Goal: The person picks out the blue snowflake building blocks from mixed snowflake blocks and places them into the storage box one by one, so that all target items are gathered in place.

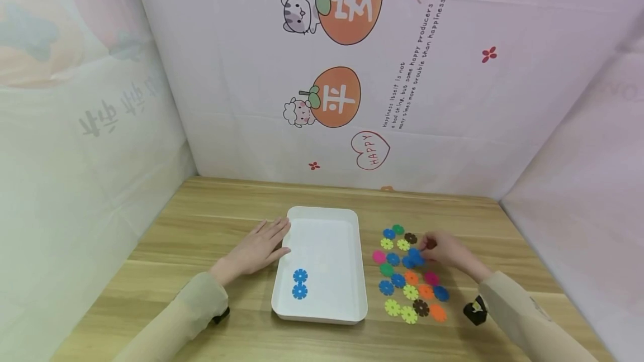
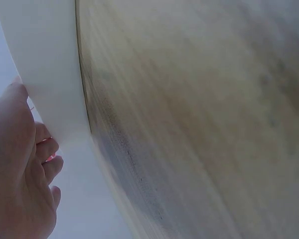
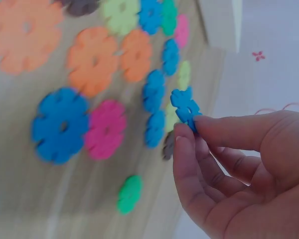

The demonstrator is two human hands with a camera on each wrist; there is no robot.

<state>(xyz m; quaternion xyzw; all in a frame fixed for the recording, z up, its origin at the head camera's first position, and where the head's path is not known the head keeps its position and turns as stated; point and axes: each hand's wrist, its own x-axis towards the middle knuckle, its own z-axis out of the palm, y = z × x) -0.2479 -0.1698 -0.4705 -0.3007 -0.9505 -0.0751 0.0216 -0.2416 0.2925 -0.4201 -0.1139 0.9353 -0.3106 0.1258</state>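
My right hand (image 1: 445,247) pinches a blue snowflake disc (image 3: 184,105) between thumb and forefinger, held above the other discs. Its notched round edge shows in the right wrist view. On the left side of a white tray (image 1: 324,318) rests my left hand (image 1: 256,250), fingers fairly straight and touching the rim. The left wrist view shows this hand (image 2: 15,169) against the tray's wall (image 2: 45,59). Two blue discs (image 1: 299,284) lie one before the other inside the tray, near its left side.
Right of the tray, loose snowflake discs in several colours lie on the wooden table (image 1: 241,328), among them an orange disc (image 1: 437,312), a pink disc (image 1: 379,257) and a green disc (image 3: 129,194). Printed cloth walls (image 1: 241,99) stand behind and at both sides.
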